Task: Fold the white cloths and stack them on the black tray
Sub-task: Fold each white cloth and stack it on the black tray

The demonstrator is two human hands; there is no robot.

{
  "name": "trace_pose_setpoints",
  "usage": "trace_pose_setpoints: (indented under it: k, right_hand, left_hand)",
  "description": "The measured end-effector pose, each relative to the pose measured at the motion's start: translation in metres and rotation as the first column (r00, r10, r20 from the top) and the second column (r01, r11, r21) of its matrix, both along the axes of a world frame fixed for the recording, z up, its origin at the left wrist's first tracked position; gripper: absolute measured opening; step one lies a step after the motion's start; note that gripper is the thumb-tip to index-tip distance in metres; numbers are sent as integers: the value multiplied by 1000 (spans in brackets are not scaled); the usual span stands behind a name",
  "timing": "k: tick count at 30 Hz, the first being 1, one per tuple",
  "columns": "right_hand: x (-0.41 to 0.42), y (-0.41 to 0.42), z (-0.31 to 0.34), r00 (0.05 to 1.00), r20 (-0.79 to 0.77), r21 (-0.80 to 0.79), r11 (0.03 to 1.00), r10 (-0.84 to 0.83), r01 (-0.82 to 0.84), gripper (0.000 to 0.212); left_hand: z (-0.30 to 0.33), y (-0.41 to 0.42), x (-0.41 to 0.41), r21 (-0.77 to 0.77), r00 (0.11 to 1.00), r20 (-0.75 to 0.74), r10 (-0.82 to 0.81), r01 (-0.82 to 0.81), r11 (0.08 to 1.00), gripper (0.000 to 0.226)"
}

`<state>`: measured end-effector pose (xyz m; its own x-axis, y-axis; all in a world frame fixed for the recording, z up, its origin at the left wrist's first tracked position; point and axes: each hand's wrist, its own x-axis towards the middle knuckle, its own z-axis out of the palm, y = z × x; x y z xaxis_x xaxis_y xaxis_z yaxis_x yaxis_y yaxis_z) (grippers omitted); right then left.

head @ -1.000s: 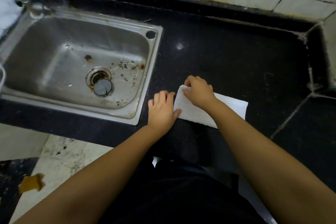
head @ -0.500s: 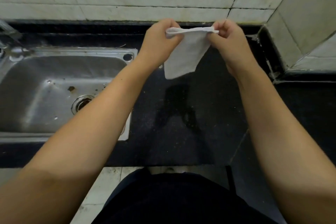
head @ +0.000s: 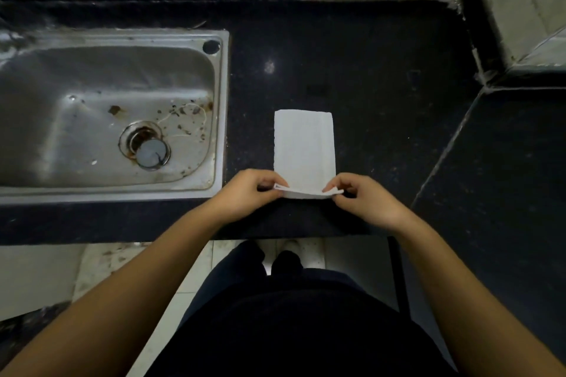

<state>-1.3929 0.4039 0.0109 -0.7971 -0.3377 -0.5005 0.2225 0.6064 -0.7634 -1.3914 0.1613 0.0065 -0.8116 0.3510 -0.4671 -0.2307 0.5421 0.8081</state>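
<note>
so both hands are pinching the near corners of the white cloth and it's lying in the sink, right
Not in the sink. The head view shows the cloth lying on the black counter to the sink's right. Both the left hand and right hand do pinch its near corners.

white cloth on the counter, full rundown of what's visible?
The white cloth is a narrow rectangle of soft, faintly textured fabric, apparently folded, with layered edges showing at its near end. It lies flat on the black countertop, long side pointing away from the person, just right of the steel sink and clear of it. The left hand pinches its near left corner and the right hand its near right corner, lifting that near edge slightly off the counter.
</note>
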Motion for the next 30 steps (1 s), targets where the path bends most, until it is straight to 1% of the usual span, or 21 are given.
trace_pose_setpoints:
  k: [2,3,5,7,8,10,13,15,17,20,21,23,25,26,28,29,30]
  right_hand:
    - [-6,0,6,1000,24,-22,1000,-19,19,21]
    - [-13,-2,9,999,-1,-31,999,-44,44,20]
    - [-36,-5,10,987,-62,-45,988,-150,147,15]
    - [-65,-11,5,952,-90,-47,956,-292,289,11]
    - [-79,-15,2,933,-114,-20,940,-342,342,15]
    - [-101,-24,-4,909,-165,50,917,-383,395,23]
    - [-117,-38,-14,899,-210,142,897,-385,418,25]
    - [-118,-46,-23,906,-264,246,885,-331,395,25]
    - [-115,-51,-27,906,-334,363,852,-258,377,29]
    - [-110,-49,-28,895,-391,475,786,-215,396,40]
    - [-107,-49,-28,899,-390,521,756,-201,395,43]
    - [-102,-51,-28,918,-357,612,700,-170,368,45]
    - [-100,-60,-25,936,-314,663,669,-159,336,41]
    - [-102,-64,-23,941,-291,668,667,-173,329,38]
    - [-107,-70,-17,943,-207,632,700,-259,331,35]
    - [-108,-70,-15,934,-155,592,727,-321,348,36]
    - [-108,-68,-13,917,-101,536,756,-385,376,34]
  left_hand:
    - [3,-2,-8,13,999,-8,34,-34,999,11]
    - [4,-3,-16,16,998,-30,60,-60,998,9]
    - [6,-1,-40,11,988,-86,126,-126,992,4]
    - [6,3,-67,-47,972,-160,172,-182,982,2]
    - [6,7,-81,-95,963,-200,181,-204,974,2]
    - [3,13,-105,-199,943,-272,190,-248,948,5]
    - [-12,21,-124,-348,935,-296,194,-295,890,6]
    - [-23,25,-125,-446,941,-287,182,-299,843,12]
    - [-29,28,-121,-474,922,-335,192,-341,812,18]
    - [-30,30,-112,-459,881,-408,241,-426,780,32]
    - [-31,31,-108,-483,882,-401,246,-432,762,38]
    - [-34,34,-101,-574,909,-360,208,-392,719,47]
    - [-34,40,-97,-624,931,-333,152,-338,704,46]
    - [-32,44,-98,-629,937,-322,137,-320,709,42]
    - [-27,49,-101,-610,946,-290,142,-297,734,36]
    - [-25,49,-103,-574,948,-276,161,-297,763,32]
    - [-22,48,-105,-507,946,-260,193,-304,807,27]
